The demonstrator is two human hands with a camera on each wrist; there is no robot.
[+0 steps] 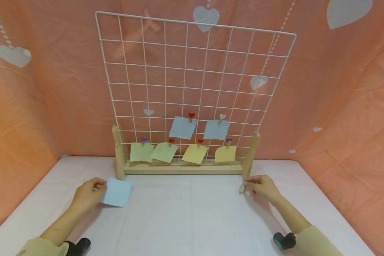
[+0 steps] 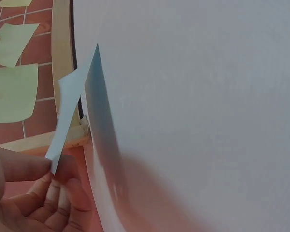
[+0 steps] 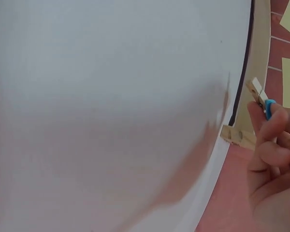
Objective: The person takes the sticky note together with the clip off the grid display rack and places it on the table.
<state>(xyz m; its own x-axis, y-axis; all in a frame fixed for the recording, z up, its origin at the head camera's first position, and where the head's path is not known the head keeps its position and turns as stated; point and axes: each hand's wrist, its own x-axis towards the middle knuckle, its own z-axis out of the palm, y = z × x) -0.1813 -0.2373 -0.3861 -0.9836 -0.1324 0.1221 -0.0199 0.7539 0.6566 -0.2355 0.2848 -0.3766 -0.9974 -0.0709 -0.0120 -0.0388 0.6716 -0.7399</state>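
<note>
Between thumb and fingers, my left hand (image 1: 89, 193) pinches a light blue paper note (image 1: 117, 192) above the left part of the table; in the left wrist view the note (image 2: 70, 108) appears bent and nearly edge-on. My right hand (image 1: 263, 186) pinches a small wooden clothespin (image 1: 242, 187) near the rack's right foot; the right wrist view shows a blue piece on this clothespin (image 3: 257, 91). A white wire grid (image 1: 185, 67) stands in a wooden base (image 1: 185, 170). Clipped on it are two blue notes (image 1: 183, 128) above several green and yellow notes (image 1: 195, 154), held by heart-topped clothespins.
The table (image 1: 185, 220) has a white cover. Orange curtains (image 1: 345, 106) with pale hearts hang behind and at both sides. The base's wooden side posts (image 1: 119, 153) rise at the grid's two lower corners, close to each hand.
</note>
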